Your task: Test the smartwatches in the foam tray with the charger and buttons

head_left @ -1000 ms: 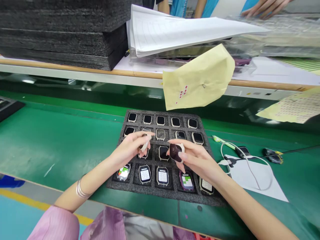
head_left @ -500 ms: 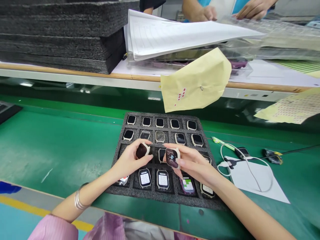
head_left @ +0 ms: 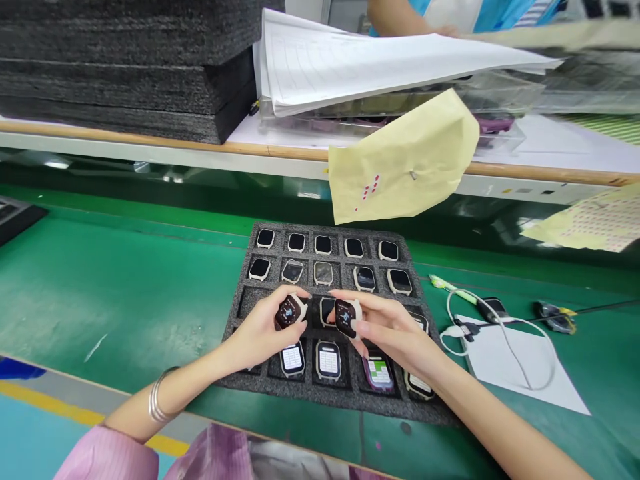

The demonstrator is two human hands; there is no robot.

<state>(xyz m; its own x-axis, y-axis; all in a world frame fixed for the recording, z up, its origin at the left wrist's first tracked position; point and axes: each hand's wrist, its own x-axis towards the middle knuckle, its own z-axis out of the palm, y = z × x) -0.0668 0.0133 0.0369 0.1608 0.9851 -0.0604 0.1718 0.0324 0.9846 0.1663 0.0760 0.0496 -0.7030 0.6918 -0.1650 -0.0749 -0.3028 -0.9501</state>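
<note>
My left hand (head_left: 265, 323) grips a strapless smartwatch (head_left: 289, 312) by its edges, its screen lit with a dark face and a small blue figure. A second smartwatch (head_left: 346, 317), showing a similar picture, is pinched in my right hand (head_left: 387, 323). Both are held above a black foam tray (head_left: 350, 397) whose pockets hold several more watch bodies. Dark screens fill the two far rows. In the near row, a watch with a white grid screen (head_left: 329, 360) and a purple-cased watch (head_left: 379, 371) are lit. My hands hide part of the third row.
A charging cable (head_left: 500, 323) lies over a white sheet (head_left: 525, 367) at the right. Behind, a shelf (head_left: 295, 160) bears stacked black foam (head_left: 125, 87) and papers (head_left: 360, 63). Yellow paper (head_left: 400, 167) hangs over its edge. Another person's arm (head_left: 400, 17) shows beyond.
The screen of the watch in my left hand was dark and is now lit. Both hands keep their hold. The view has shifted slightly, and the other person's hands have moved largely out of sight.
</note>
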